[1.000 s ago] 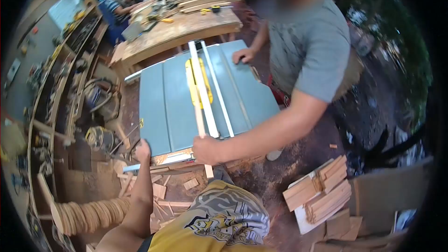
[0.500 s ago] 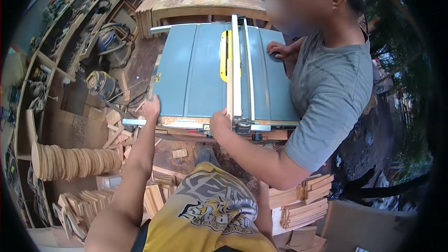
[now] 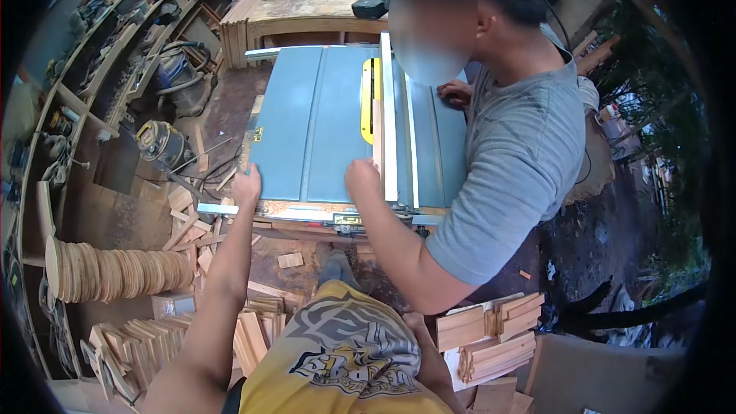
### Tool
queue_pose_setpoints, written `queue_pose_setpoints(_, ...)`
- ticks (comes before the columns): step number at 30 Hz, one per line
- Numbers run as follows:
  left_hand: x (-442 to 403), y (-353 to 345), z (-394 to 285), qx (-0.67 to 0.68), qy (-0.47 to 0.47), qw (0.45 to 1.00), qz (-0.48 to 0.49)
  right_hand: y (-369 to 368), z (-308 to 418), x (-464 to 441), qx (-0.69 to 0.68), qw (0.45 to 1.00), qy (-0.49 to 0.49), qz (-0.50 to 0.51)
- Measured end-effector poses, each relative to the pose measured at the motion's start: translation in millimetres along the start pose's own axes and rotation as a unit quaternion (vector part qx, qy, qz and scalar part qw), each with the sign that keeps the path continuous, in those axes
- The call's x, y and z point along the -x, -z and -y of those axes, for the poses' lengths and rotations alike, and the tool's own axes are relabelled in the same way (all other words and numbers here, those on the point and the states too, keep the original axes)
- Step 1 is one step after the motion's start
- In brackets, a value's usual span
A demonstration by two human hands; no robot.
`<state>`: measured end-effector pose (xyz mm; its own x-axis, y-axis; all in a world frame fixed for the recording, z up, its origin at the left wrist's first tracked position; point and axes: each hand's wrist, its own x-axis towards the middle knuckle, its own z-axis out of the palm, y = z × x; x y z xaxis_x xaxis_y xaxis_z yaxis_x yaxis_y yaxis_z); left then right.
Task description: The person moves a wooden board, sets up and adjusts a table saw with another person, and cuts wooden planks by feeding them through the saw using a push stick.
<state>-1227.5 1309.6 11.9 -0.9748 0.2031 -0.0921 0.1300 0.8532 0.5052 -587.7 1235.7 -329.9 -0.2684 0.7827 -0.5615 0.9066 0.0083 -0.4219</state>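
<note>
My left hand (image 3: 247, 186) is at the front left edge of a table saw (image 3: 287, 126) with a blue-grey top, its fingers closed at the rim and partly hidden. Beside my yellow shirt, low in view, is my right hand (image 3: 415, 324); its fingers are mostly hidden. A co-worker's hand (image 3: 363, 180) presses at the near end of a narrow wood strip (image 3: 377, 149). The strip lies along the pale rip fence (image 3: 389, 130), right of the yellow blade insert (image 3: 367, 103). The co-worker's other hand (image 3: 455, 93) rests on the right of the saw top.
A co-worker in a grey shirt (image 3: 514, 161) leans over the saw's right side. Behind stands a wooden workbench (image 3: 314, 4). Shop vacuums (image 3: 163, 143) and tool shelves line the left. Stacked round wood discs (image 3: 115, 270), wood offcuts and board stacks (image 3: 497, 337) surround my feet.
The co-worker has leaned further left and forward, head now over the saw, with the near hand slightly farther up the strip. My left hand stays at the saw's edge; the view has shifted slightly.
</note>
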Motion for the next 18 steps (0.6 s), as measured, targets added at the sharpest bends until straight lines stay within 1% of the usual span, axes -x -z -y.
queue_pose_setpoints(3, 4, 5, -2, -0.012, -0.008, 1.0, -0.006, 37, 48, 12, -0.06, 0.997, -0.043, -0.008)
queue_pose_setpoints(6, 0, -1, 4, -0.015, -0.02, 1.0, -0.001, 74, 97, 34, -0.111, 0.993, -0.045, -0.025)
queue_pose_setpoints(8, 0, -1, 4, -0.025, -0.014, 1.0, 0.005, 74, 99, 39, -0.104, 0.993, -0.058, -0.016)
queue_pose_setpoints(10, -2, -1, 0, -0.022, -0.01, 1.0, 0.003, 78, 96, 33, -0.036, 0.99, -0.13, 0.046)
queue_pose_setpoints(13, -2, 0, 0, -0.015, -0.009, 1.0, 0.003, 74, 98, 39, -0.137, 0.982, -0.127, -0.011)
queue_pose_setpoints(14, 0, 2, -2, -0.017, -0.006, 1.0, 0.007, 73, 98, 39, -0.129, 0.982, -0.135, -0.015)
queue_pose_setpoints(18, -7, -3, 4, -0.024, -0.004, 1.0, 0.019, 62, 86, 34, -0.17, 0.975, -0.139, 0.027)
